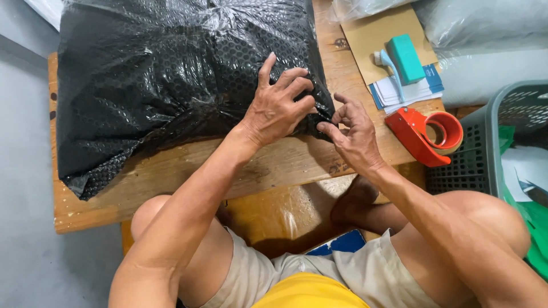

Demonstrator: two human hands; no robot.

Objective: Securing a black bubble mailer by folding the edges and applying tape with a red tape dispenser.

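Wooden table (171,194) carries black bubble-wrap parcel (171,74). Left hand (277,108) lies flat on parcel, grip released; right hand (351,131) pinches parcel's edge. Red tape dispenser (428,134) nearby.

A low wooden table (285,165) carries a big parcel in black bubble wrap (171,74), which fills most of its top. At its far right corner lie a brown envelope (371,34), some papers (408,91) and a red tape dispenser (428,134).
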